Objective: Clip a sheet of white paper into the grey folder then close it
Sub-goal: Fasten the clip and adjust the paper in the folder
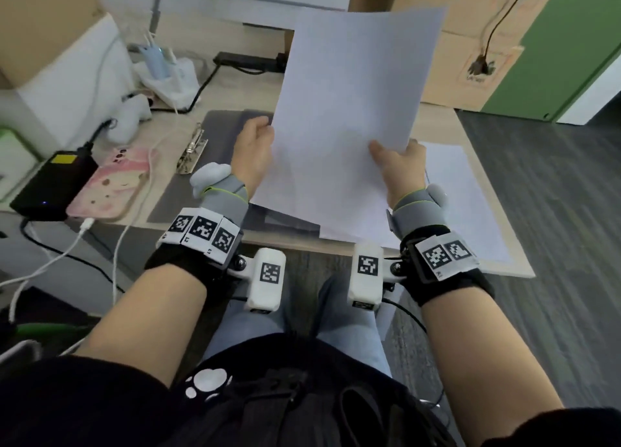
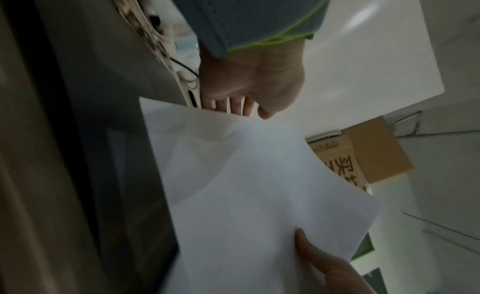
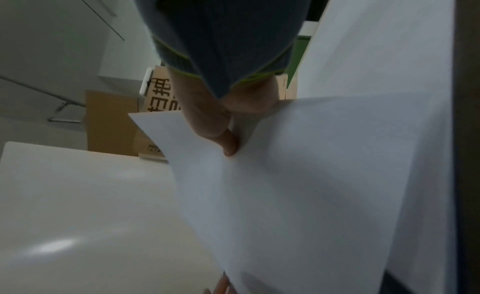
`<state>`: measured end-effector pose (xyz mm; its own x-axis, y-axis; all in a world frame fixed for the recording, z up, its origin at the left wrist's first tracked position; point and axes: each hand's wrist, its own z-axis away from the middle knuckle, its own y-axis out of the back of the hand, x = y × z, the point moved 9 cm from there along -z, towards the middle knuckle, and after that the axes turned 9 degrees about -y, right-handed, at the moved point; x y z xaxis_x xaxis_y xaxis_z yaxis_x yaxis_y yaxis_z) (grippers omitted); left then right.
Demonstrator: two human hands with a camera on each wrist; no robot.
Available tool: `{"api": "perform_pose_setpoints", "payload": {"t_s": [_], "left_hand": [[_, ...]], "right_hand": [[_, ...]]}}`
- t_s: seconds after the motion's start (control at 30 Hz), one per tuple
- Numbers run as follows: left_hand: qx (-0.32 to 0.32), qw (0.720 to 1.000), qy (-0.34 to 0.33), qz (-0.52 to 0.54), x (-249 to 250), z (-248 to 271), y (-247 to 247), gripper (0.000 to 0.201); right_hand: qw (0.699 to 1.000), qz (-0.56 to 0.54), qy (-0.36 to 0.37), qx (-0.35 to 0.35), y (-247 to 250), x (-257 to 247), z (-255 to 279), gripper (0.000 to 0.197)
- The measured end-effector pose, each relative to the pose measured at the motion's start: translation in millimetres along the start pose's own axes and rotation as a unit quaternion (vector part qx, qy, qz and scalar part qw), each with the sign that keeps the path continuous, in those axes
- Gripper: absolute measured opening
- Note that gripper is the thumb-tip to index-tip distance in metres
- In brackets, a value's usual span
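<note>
Desk (image 1: 447,133) bears grey folder (image 1: 188,194), paper stack (image 1: 470,204).

Your head camera looks down and forward over both forearms at the desk (image 1: 497,191), taking in both hands from some way above. Your left wrist camera looks along the left hand (image 2: 249,80), close up, past its fingers. Your right wrist camera does likewise along the right hand (image 3: 223,122). All three share the paper (image 1: 353,110).
</note>
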<state>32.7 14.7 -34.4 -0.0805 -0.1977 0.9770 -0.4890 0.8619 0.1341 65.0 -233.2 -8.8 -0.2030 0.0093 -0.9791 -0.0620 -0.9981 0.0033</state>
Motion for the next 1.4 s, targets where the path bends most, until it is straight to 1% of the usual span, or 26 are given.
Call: {"api": "perform_pose_setpoints", "payload": {"t_s": [0.07, 0.17, 0.23, 0.3, 0.37, 0.43, 0.47, 0.5, 0.53, 0.6, 0.63, 0.67, 0.7, 0.8, 0.9, 1.0, 1.1, 1.13, 1.27, 1.4], "left_hand": [[0.043, 0.998, 0.013, -0.046, -11.1, -4.5, 38.2, 0.04], [0.089, 0.988, 0.064, -0.11, -34.9, -7.0, 86.8, 0.045], [0.096, 0.976, 0.102, -0.169, -49.6, -4.3, 111.8, 0.042], [0.081, 0.963, 0.136, -0.218, -61.6, -2.0, 127.9, 0.039], [0.064, 0.961, 0.147, -0.226, -71.5, -3.9, 133.6, 0.038], [0.07, 0.966, 0.135, -0.211, -74.5, -5.4, 137.8, 0.028], [0.073, 0.97, 0.128, -0.194, -73.6, -5.5, 138.4, 0.021], [0.075, 0.974, 0.13, -0.172, -76.2, -7.3, 141.1, 0.019], [0.075, 0.975, 0.141, -0.154, -83.2, -9.1, 144.9, 0.022], [0.074, 0.976, 0.158, -0.133, -97.4, -11.7, 150.9, 0.045], [0.078, 0.975, 0.162, -0.127, -104.3, -14.7, 155.1, 0.053], [0.083, 0.976, 0.166, -0.114, -113.3, -19.1, 159.0, 0.055], [0.085, 0.977, 0.168, -0.103, -122.6, -22.7, 161.3, 0.052], [0.097, 0.978, 0.174, -0.063, -120.1, -22.2, 161.8, 0.048], [0.089, 0.98, 0.17, -0.059, -110.7, -20.5, 157.1, 0.037], [0.081, 0.982, 0.163, -0.053, -114.1, -26.9, 158.2, 0.042], [0.069, 0.983, 0.162, -0.06, -116.3, -33.5, 159.6, 0.049], [0.063, 0.982, 0.164, -0.07, -114.0, -34.5, 158.9, 0.048], [0.057, 0.98, 0.159, -0.104, -108.4, -46.3, 160.4, 0.046], [0.029, 0.979, 0.145, -0.139, -99.0, -64.8, 152.6, 0.047]], "right_hand": [[1.0, 0.01, -0.012, 0.005, -20.3, 4.5, -4.4, 0.031], [0.998, 0.053, -0.029, 0.017, -44.1, 13.9, -13.3, 0.028], [0.995, 0.083, -0.055, 0.003, -64.8, 27.1, -20.7, 0.029], [0.989, 0.121, -0.084, -0.017, -85.8, 40.5, -23.4, 0.027], [0.982, 0.152, -0.105, -0.035, -101.1, 50.9, -24.2, 0.024], [0.977, 0.167, -0.12, -0.048, -111.8, 58.6, -24.2, 0.014], [0.976, 0.171, -0.125, -0.051, -113.9, 60.7, -25.5, 0.019], [0.973, 0.18, -0.13, -0.056, -119.7, 64.0, -27.5, 0.023], [0.97, 0.192, -0.134, -0.06, -125.5, 66.2, -28.6, 0.025], [0.966, 0.204, -0.142, -0.069, -130.9, 68.9, -28.9, 0.031], [0.965, 0.203, -0.146, -0.073, -133.7, 69.9, -28.9, 0.034], [0.964, 0.204, -0.151, -0.076, -136.5, 72.0, -29.3, 0.035], [0.964, 0.203, -0.152, -0.076, -138.2, 73.7, -29.3, 0.036], [0.963, 0.198, -0.16, -0.087, -146.8, 78.0, -29.5, 0.039], [0.962, 0.194, -0.161, -0.103, -155.2, 78.2, -30.8, 0.038], [0.961, 0.197, -0.159, -0.111, -160.6, 75.9, -30.1, 0.038], [0.96, 0.199, -0.164, -0.113, -160.1, 76.9, -31.9, 0.044], [0.96, 0.194, -0.165, -0.115, -159.0, 77.6, -32.9, 0.044], [0.961, 0.188, -0.154, -0.128, -158.5, 77.2, -36.1, 0.036], [0.96, 0.18, -0.162, -0.14, -158.1, 80.0, -39.6, 0.036]]}}
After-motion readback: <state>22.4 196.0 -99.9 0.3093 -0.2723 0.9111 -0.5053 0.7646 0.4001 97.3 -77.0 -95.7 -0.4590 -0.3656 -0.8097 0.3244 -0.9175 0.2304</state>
